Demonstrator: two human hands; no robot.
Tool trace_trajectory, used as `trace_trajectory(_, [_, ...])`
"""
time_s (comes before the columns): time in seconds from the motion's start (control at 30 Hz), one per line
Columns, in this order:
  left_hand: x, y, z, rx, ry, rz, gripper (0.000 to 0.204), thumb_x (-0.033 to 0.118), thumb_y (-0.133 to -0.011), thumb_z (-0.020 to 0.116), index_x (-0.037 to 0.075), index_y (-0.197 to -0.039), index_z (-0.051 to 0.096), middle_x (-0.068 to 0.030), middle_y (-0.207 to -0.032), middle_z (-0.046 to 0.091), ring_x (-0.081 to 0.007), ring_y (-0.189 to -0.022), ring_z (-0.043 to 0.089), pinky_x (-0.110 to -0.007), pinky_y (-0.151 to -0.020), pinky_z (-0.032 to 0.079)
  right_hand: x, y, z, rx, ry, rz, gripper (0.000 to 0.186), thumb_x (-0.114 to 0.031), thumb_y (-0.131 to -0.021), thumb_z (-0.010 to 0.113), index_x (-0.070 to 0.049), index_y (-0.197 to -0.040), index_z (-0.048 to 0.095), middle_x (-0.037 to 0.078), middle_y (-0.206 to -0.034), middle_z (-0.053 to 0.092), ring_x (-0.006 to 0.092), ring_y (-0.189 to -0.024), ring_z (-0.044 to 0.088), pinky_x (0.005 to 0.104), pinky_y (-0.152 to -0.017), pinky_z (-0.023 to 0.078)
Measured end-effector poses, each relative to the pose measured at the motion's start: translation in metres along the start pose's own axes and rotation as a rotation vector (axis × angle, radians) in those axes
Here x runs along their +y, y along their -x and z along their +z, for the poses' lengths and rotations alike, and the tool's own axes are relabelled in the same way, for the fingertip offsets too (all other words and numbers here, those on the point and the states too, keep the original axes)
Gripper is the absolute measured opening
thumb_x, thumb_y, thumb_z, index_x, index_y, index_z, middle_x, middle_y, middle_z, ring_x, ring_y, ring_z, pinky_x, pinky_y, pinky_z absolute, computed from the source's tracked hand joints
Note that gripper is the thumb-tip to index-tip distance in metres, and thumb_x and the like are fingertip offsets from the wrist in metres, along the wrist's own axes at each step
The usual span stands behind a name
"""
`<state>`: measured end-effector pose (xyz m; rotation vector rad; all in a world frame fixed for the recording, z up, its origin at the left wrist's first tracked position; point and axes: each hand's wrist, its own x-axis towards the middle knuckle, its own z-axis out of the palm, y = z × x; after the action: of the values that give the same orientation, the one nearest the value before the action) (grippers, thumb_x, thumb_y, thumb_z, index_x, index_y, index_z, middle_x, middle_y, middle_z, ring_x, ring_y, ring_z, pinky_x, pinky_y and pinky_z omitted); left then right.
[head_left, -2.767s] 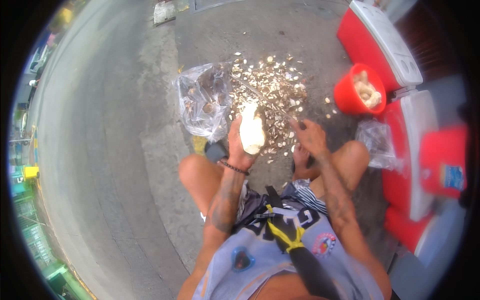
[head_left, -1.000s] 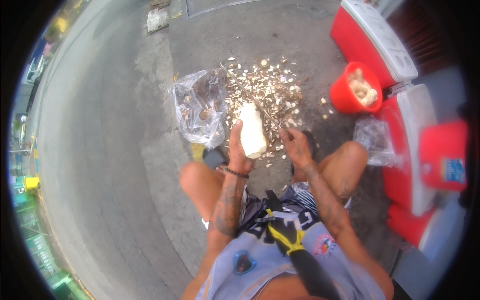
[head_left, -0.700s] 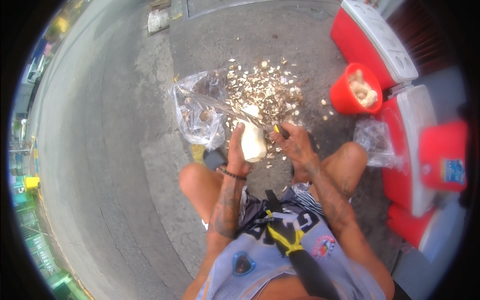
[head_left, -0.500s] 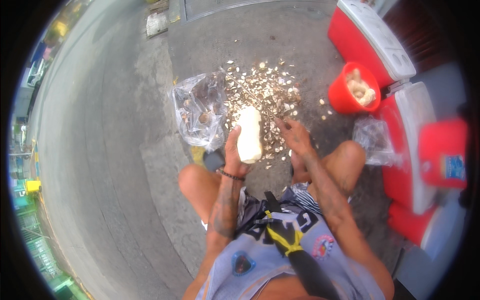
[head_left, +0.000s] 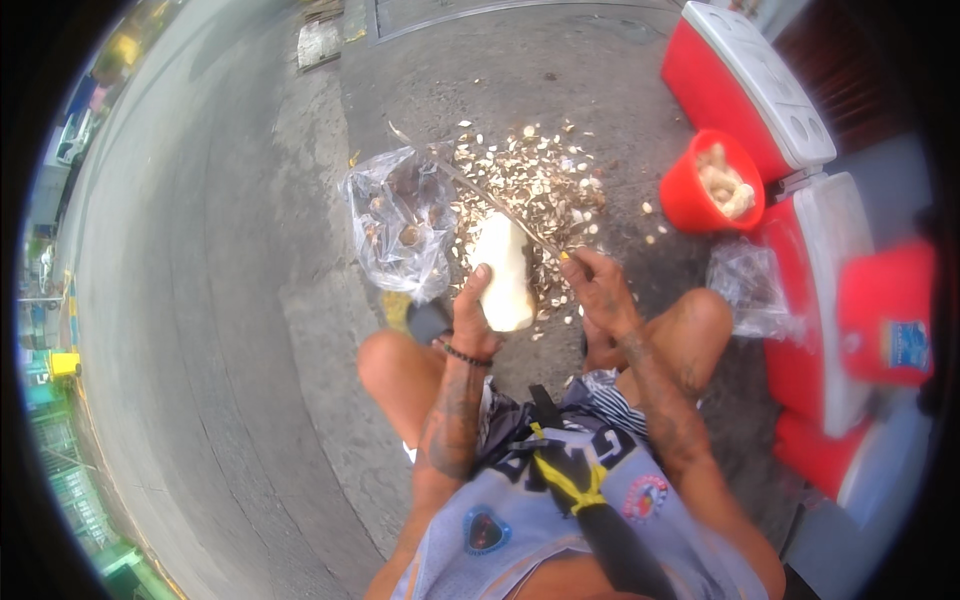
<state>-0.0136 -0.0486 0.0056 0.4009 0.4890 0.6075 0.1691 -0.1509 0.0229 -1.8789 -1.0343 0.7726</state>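
My left hand point(head_left: 474, 318) is closed around the lower left side of a thick, pale peeled root point(head_left: 508, 280), its thumb lying along the side. The root stands out in front of me, pointing away. A patch of brown skin seems to show on its right side. In my right hand point(head_left: 603, 290) is a long, thin-bladed knife point(head_left: 497, 203). Its blade reaches up and left, passing close to the root's far end; whether it touches cannot be made out. Beneath both lies a heap of pale and brown peelings point(head_left: 560, 185) on the pavement.
A clear plastic bag point(head_left: 385, 255) with brown roundish pieces lies left of the peelings. To the right stands a red bucket point(head_left: 685, 195) holding pale peeled pieces. Red coolers point(head_left: 700, 80) with white lids line the right side, with another clear bag point(head_left: 745, 285) beside them.
The knife's tip has swung farther left and away, beyond the peelings. My right hand has turned and dropped slightly nearer. The root has shifted a little right and tilted.
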Motion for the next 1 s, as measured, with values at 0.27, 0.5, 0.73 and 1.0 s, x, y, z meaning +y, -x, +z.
trace_trajectory(0.27, [0.000, 0.000, 0.006, 0.026, -0.326, 0.176, 0.080, 0.032, -0.078, 0.074, 0.007, -0.145, 0.036, -0.0124, -0.120, 0.057, -0.0235, -0.104, 0.061, -0.036, -0.083, 0.056, -0.025, -0.001, -0.013, -0.012, 0.107, -0.107, 0.069, -0.070, -0.088, 0.059, -0.002, -0.075, 0.056, 0.010, -0.064, 0.053, 0.0191, -0.061, 0.052, 0.0375, -0.057, 0.043])
trace_trajectory(0.5, [0.010, 0.001, 0.009, -0.036, -0.451, 0.316, 0.088, 0.033, -0.070, 0.082, 0.004, -0.141, 0.039, -0.0121, -0.121, 0.059, -0.0222, -0.110, 0.059, -0.036, -0.094, 0.051, 0.009, -0.008, -0.012, -0.075, 0.106, 0.000, 0.072, -0.073, -0.089, 0.053, -0.003, -0.079, 0.061, 0.014, -0.069, 0.058, 0.0235, -0.066, 0.055, 0.0408, -0.064, 0.046])
trace_trajectory(0.73, [0.011, 0.011, 0.021, -0.088, -0.399, 0.243, 0.093, 0.041, -0.065, 0.080, 0.002, -0.140, 0.040, -0.0173, -0.123, 0.058, -0.0251, -0.110, 0.061, -0.037, -0.091, 0.054, 0.036, 0.011, 0.016, 0.015, 0.059, 0.325, 0.073, -0.069, -0.095, 0.046, 0.001, -0.089, 0.065, 0.017, -0.081, 0.064, 0.0263, -0.075, 0.057, 0.0423, -0.077, 0.046])
trace_trajectory(1.0, [0.011, 0.006, 0.013, -0.090, -0.405, 0.340, 0.089, 0.035, -0.067, 0.080, 0.003, -0.140, 0.039, -0.0139, -0.120, 0.058, -0.0236, -0.110, 0.059, -0.037, -0.094, 0.051, -0.022, 0.019, -0.014, 0.019, -0.043, -0.138, 0.062, -0.062, -0.090, 0.062, -0.001, -0.080, 0.059, 0.006, -0.064, 0.054, 0.0134, -0.062, 0.048, 0.0326, -0.057, 0.041])
